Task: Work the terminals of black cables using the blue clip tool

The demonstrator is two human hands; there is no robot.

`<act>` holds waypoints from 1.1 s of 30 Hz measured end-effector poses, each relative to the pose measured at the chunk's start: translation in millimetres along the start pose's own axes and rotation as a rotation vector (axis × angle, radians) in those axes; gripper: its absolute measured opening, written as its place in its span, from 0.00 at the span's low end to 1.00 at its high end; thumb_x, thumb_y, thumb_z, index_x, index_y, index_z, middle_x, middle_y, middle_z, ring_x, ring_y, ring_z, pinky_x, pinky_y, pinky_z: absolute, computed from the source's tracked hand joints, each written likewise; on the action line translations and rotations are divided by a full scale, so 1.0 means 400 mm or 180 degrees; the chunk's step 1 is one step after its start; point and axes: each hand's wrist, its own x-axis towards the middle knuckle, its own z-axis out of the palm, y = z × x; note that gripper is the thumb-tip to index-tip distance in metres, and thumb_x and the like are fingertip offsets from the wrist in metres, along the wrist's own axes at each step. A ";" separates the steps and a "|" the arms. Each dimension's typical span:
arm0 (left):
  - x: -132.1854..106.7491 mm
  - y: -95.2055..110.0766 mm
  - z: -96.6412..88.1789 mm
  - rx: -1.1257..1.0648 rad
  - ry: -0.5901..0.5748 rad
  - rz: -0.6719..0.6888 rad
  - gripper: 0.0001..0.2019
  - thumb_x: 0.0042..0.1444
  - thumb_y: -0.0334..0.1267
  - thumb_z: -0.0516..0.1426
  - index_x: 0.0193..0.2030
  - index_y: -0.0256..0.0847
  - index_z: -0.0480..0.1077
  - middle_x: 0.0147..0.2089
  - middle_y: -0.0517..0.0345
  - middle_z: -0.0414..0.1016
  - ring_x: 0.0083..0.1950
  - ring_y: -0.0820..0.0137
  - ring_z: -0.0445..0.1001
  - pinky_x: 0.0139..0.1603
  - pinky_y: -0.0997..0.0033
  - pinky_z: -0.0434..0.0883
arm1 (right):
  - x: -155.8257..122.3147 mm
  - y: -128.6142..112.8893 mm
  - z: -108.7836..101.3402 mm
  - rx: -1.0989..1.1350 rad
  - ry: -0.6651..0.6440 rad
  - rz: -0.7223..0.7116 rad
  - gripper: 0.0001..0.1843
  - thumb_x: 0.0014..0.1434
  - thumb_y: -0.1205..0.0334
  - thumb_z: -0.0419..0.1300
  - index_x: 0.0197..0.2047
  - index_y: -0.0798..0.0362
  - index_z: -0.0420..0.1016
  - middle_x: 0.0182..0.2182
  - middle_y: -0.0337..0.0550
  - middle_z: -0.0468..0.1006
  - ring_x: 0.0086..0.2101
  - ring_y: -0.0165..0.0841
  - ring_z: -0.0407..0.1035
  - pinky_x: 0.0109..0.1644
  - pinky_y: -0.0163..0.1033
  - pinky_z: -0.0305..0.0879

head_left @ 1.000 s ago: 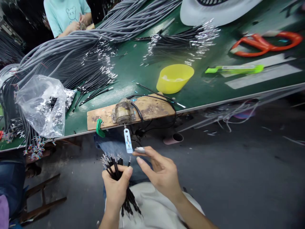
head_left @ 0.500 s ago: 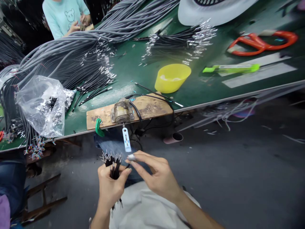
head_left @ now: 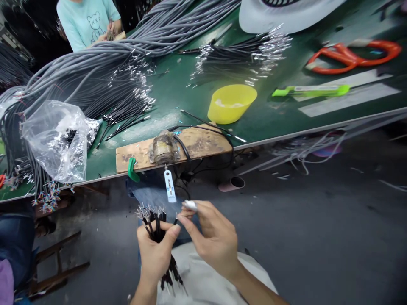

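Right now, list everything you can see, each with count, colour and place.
table: one, green, ahead
grey cables: many, grey, table's left
black wires pile: one, black, table's far middle
plastic bag: one, clear, table's left edge
bowl: one, yellow, table middle
wooden board: one, brown, near edge
scissors: one, orange, far right
co-worker: one, teal shirt, top left
wire bundle: one, black, low centre
left hand: gripping wire bundle
right hand: white-capped fingertip, at bundle's tips

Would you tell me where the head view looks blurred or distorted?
Head view: orange-handled scissors and green plastic utility knife at far right are smeared; edge of the green table slants; left hand, right hand and bundle of black wires are sharp.
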 end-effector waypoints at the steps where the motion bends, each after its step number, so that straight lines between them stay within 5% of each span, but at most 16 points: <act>1: 0.001 -0.015 0.001 -0.0064 -0.0032 -0.0075 0.16 0.44 0.50 0.61 0.15 0.41 0.71 0.11 0.59 0.63 0.13 0.73 0.59 0.11 0.73 0.60 | 0.004 0.003 -0.003 0.0268 -0.0093 0.0229 0.15 0.53 0.73 0.60 0.43 0.48 0.72 0.33 0.43 0.73 0.29 0.31 0.71 0.34 0.35 0.71; 5: 0.002 -0.047 -0.003 -0.0280 -0.0224 -0.0276 0.23 0.41 0.61 0.58 0.15 0.42 0.71 0.06 0.64 0.53 0.07 0.78 0.50 0.05 0.74 0.51 | 0.030 0.008 -0.019 0.1182 -0.0629 0.0966 0.09 0.55 0.65 0.60 0.41 0.49 0.73 0.32 0.41 0.71 0.30 0.29 0.70 0.35 0.33 0.69; 9: 0.001 -0.024 -0.019 -0.0414 -0.0492 -0.0494 0.21 0.48 0.58 0.56 0.22 0.40 0.73 0.09 0.64 0.55 0.10 0.78 0.52 0.08 0.75 0.56 | 0.048 0.003 -0.025 0.1087 -0.1291 0.0993 0.10 0.55 0.56 0.59 0.30 0.54 0.75 0.26 0.41 0.70 0.27 0.30 0.65 0.29 0.34 0.64; 13: 0.016 -0.006 -0.027 -0.0409 -0.0617 -0.0402 0.23 0.43 0.60 0.58 0.18 0.40 0.72 0.09 0.63 0.55 0.10 0.78 0.51 0.07 0.74 0.54 | 0.050 0.004 -0.011 0.1061 -0.1137 0.0977 0.19 0.55 0.52 0.59 0.19 0.54 0.69 0.20 0.39 0.65 0.25 0.30 0.59 0.28 0.35 0.57; 16: 0.028 0.002 -0.021 -0.0301 -0.0386 -0.0152 0.22 0.39 0.59 0.60 0.16 0.40 0.73 0.13 0.54 0.67 0.13 0.71 0.62 0.13 0.68 0.64 | 0.053 0.011 0.004 0.2155 -0.1345 0.1704 0.22 0.50 0.45 0.61 0.18 0.54 0.66 0.18 0.36 0.60 0.23 0.28 0.55 0.26 0.35 0.53; 20: 0.035 0.027 -0.014 -0.0382 -0.0252 -0.0001 0.17 0.41 0.54 0.62 0.18 0.42 0.76 0.17 0.50 0.73 0.19 0.64 0.70 0.21 0.62 0.70 | 0.074 0.022 0.016 0.2938 -0.1755 0.2444 0.22 0.42 0.48 0.65 0.14 0.54 0.63 0.14 0.33 0.58 0.20 0.26 0.51 0.24 0.33 0.47; 27: 0.044 0.067 -0.048 -0.0266 -0.0024 0.0259 0.11 0.40 0.49 0.64 0.19 0.44 0.76 0.18 0.53 0.75 0.20 0.63 0.71 0.23 0.61 0.72 | 0.178 0.017 0.034 0.2319 -0.0983 0.2385 0.19 0.40 0.49 0.66 0.15 0.56 0.69 0.15 0.34 0.65 0.19 0.25 0.54 0.23 0.32 0.51; 33: 0.057 0.095 -0.050 -0.0243 0.0194 0.0386 0.08 0.42 0.46 0.64 0.22 0.45 0.77 0.21 0.53 0.77 0.24 0.61 0.74 0.28 0.59 0.74 | 0.212 -0.016 0.067 0.2418 -0.1181 0.2342 0.24 0.42 0.41 0.64 0.19 0.56 0.73 0.17 0.38 0.70 0.20 0.26 0.60 0.25 0.32 0.56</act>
